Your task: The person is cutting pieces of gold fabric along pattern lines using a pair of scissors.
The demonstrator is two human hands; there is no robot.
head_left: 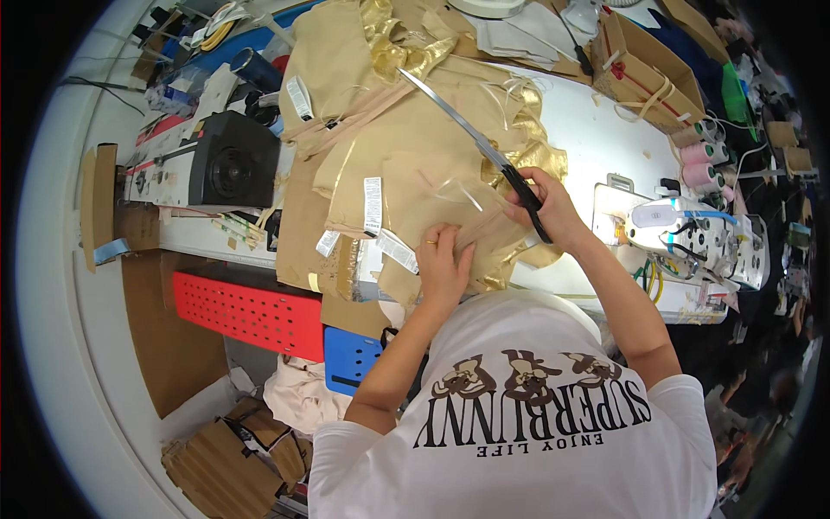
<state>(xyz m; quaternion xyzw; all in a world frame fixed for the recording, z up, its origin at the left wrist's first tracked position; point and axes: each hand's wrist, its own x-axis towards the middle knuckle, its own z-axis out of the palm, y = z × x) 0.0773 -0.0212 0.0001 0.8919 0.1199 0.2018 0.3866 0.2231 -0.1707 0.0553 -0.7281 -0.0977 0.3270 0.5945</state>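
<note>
In my right hand (560, 214) is a pair of large scissors (451, 112), my fingers wrapped round the black handles. The long blades lie together and point to the far left, above the cloth. My left hand (443, 270) is closed on the near part of a beige garment (415, 169), beside a folded, paler strip (481, 227). Further beige pieces with shiny gold trim (540, 130) lie piled beyond. White printed labels (373, 206) hang from the cloth left of my left hand.
A black-and-white machine (238, 160) stands at the left, a white sewing machine (692, 227) at the right. Thread cones (699, 164) and an open cardboard box (648, 69) are at the far right. Red (251, 313) and blue (346, 355) perforated panels sit below the table's left edge.
</note>
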